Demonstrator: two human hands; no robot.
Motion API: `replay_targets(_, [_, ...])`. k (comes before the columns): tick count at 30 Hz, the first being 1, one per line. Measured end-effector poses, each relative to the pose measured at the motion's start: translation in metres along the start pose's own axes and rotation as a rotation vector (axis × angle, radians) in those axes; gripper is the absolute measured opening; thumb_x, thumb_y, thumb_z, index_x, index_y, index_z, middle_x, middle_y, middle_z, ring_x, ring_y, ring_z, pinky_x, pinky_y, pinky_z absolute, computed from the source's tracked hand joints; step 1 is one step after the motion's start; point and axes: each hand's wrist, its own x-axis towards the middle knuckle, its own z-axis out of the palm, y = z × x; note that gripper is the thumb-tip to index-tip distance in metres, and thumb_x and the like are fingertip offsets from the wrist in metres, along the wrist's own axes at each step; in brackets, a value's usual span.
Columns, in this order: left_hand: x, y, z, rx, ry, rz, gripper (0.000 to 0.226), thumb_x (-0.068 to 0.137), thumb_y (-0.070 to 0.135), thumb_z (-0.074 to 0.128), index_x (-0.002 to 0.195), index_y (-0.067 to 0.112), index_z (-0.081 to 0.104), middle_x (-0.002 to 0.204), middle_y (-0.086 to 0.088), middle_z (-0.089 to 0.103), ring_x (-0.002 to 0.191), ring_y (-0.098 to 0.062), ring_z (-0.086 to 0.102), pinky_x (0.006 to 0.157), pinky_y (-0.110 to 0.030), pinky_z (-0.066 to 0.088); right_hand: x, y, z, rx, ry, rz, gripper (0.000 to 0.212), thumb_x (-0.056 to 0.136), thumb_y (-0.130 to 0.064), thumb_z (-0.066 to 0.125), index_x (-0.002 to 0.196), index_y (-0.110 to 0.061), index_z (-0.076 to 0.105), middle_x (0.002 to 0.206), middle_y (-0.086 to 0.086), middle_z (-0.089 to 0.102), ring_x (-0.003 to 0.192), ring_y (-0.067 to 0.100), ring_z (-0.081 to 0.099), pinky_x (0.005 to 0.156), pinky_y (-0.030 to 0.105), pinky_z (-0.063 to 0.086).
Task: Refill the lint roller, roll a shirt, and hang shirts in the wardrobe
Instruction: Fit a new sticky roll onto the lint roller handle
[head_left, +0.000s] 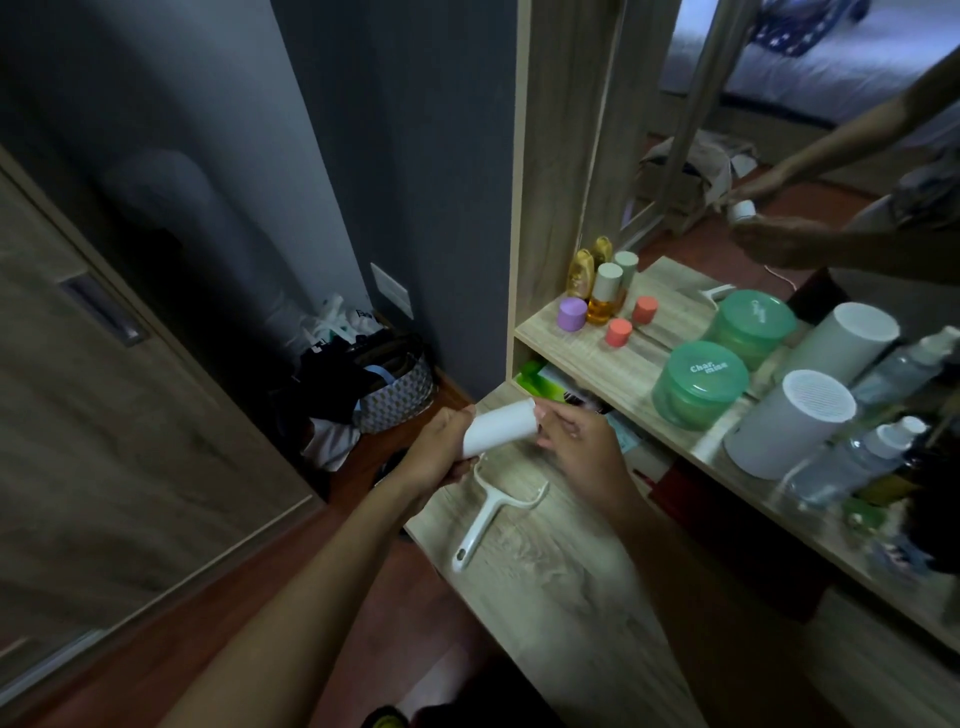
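Low in the frame, two bare forearms reaching up toward the centre over the wooden table (545, 587). On the table just below the hands, an empty white lint roller handle (485, 512), lying flat, forked end toward the hands, grip pointing to the lower left. At centre frame, left hand (441, 454) wrapped around the lower end of a white refill roll (501, 428), fingers curled closed on it, roll tilted up to the right and lifted clear of the table. Right hand (576, 434) pinching the roll's upper end, thumb and fingertips narrowed on the rim. Right of centre, beyond the hands, a shelf (582, 353) with a green lidded tub (698, 384), a white cylinder (789, 423), a purple cap (571, 313) and a coral cap (618, 332), all doubled in a mirror (779, 130) behind. Left of centre, on the floor by the grey wall, a patterned basket (400, 392) stuffed with dark clothes. Far left, a wooden wardrobe door (78, 415) with a recessed handle.
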Motion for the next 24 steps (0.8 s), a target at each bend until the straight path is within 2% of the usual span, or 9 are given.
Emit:
replay_targets(7, [0.001,0.003,0.005,0.061,-0.003,-0.016,0.023,0.096,0.040,0.045,0.091,0.018,0.050,0.071,-0.011,0.054,0.039,-0.007,0.040,0.042,-0.019,0.031,-0.001,0.000,-0.005,-0.016,0.024,0.010,0.031,0.090,-0.021,0.057,0.118,-0.016,0.067,0.109,-0.003,0.070,0.102,0.010,0.066,0.093,0.040,0.054])
replay_targets(9, [0.001,0.003,0.007,0.059,-0.005,-0.019,0.024,0.096,0.041,0.045,0.090,0.019,0.050,0.070,-0.010,0.053,0.040,-0.008,0.040,0.041,-0.019,0.031,-0.002,0.000,-0.005,-0.034,0.040,-0.009,0.030,0.091,-0.017,0.057,0.120,-0.014,0.067,0.113,-0.001,0.070,0.103,0.008,0.065,0.094,0.028,0.052])
replay_targets(11, [0.001,0.003,0.008,0.059,-0.006,-0.011,0.024,0.096,0.042,0.045,0.088,0.020,0.050,0.070,-0.009,0.053,0.041,-0.008,0.041,0.041,-0.020,0.031,-0.004,-0.001,-0.005,-0.057,0.072,-0.037,0.030,0.092,-0.013,0.057,0.121,-0.011,0.066,0.113,-0.002,0.068,0.101,0.004,0.063,0.086,0.007,0.048])
replay_targets(13, [0.001,0.003,0.008,0.084,-0.004,0.002,0.024,0.096,0.042,0.044,0.089,0.019,0.050,0.071,-0.009,0.053,0.041,-0.007,0.041,0.041,-0.020,0.032,-0.005,-0.001,-0.005,-0.044,0.085,-0.047,0.030,0.092,-0.010,0.057,0.121,-0.008,0.065,0.107,-0.005,0.066,0.095,0.001,0.061,0.077,-0.002,0.043])
replay_targets(14, [0.001,0.003,0.008,0.095,-0.003,0.005,0.025,0.096,0.041,0.044,0.089,0.018,0.050,0.071,-0.010,0.053,0.040,-0.007,0.041,0.041,-0.019,0.032,-0.005,0.000,-0.005,-0.035,0.080,-0.047,0.031,0.092,-0.009,0.057,0.121,-0.008,0.065,0.106,-0.005,0.066,0.094,0.001,0.062,0.078,0.000,0.045])
replay_targets(17, [0.000,0.004,0.006,0.105,-0.004,-0.012,0.026,0.097,0.041,0.044,0.091,0.016,0.050,0.071,-0.012,0.053,0.039,-0.007,0.040,0.042,-0.019,0.030,-0.004,0.002,-0.006,-0.011,0.060,-0.013,0.030,0.089,-0.010,0.059,0.117,-0.012,0.068,0.104,-0.002,0.069,0.097,0.008,0.066,0.086,0.022,0.055])
replay_targets(19, [-0.001,0.004,0.005,0.089,-0.019,-0.031,0.026,0.097,0.041,0.044,0.092,0.015,0.050,0.070,-0.013,0.052,0.039,-0.008,0.037,0.041,-0.019,0.029,-0.003,0.004,-0.008,0.048,0.035,0.025,0.027,0.088,-0.011,0.060,0.113,-0.015,0.069,0.104,-0.001,0.070,0.099,0.009,0.067,0.089,0.030,0.056])
replay_targets(21, [-0.001,0.003,0.005,0.072,-0.040,-0.029,0.026,0.097,0.041,0.043,0.092,0.015,0.050,0.069,-0.013,0.051,0.038,-0.008,0.036,0.039,-0.018,0.028,-0.002,0.004,-0.009,0.107,0.024,0.058,0.025,0.088,-0.010,0.061,0.111,-0.014,0.069,0.104,0.000,0.071,0.096,0.008,0.068,0.088,0.031,0.056])
replay_targets(24, [-0.001,0.002,0.004,0.054,-0.048,-0.036,0.026,0.097,0.040,0.044,0.092,0.015,0.050,0.069,-0.012,0.051,0.037,-0.007,0.037,0.038,-0.017,0.028,-0.001,0.002,-0.014,0.123,0.024,0.065,0.026,0.087,-0.005,0.060,0.110,-0.012,0.070,0.101,0.004,0.072,0.089,0.005,0.069,0.081,0.022,0.056])
